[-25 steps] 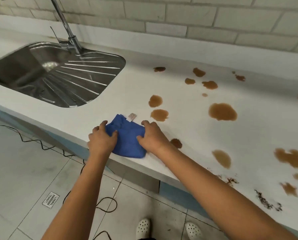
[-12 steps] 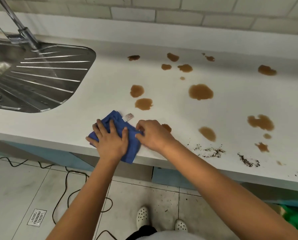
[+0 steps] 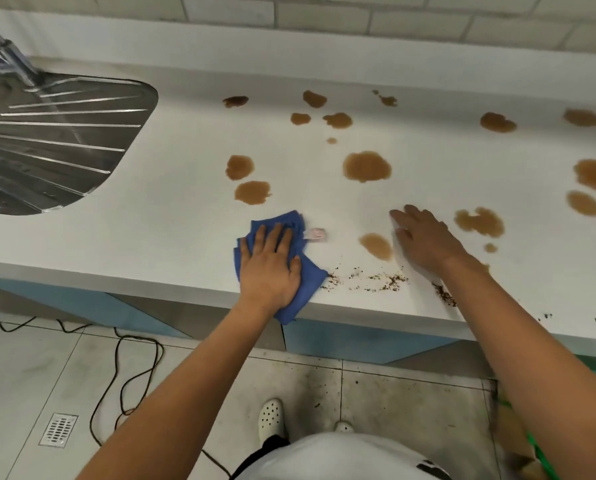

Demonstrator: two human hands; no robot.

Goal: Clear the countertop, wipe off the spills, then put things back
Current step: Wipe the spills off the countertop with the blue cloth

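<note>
One blue cloth point(image 3: 291, 258) lies at the countertop's point(image 3: 172, 202) near edge, at 6 o'clock from two brown puddles point(image 3: 251, 192). The left hand point(image 3: 270, 268) presses it flat, fingers straight. The right hand point(image 3: 424, 242) rests open at 3 o'clock, holding nothing.

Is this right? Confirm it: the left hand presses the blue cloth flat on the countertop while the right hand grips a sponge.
Not quite. In the head view the right hand holds nothing, its fingers straight over the countertop. The left hand does press the blue cloth flat.
</note>
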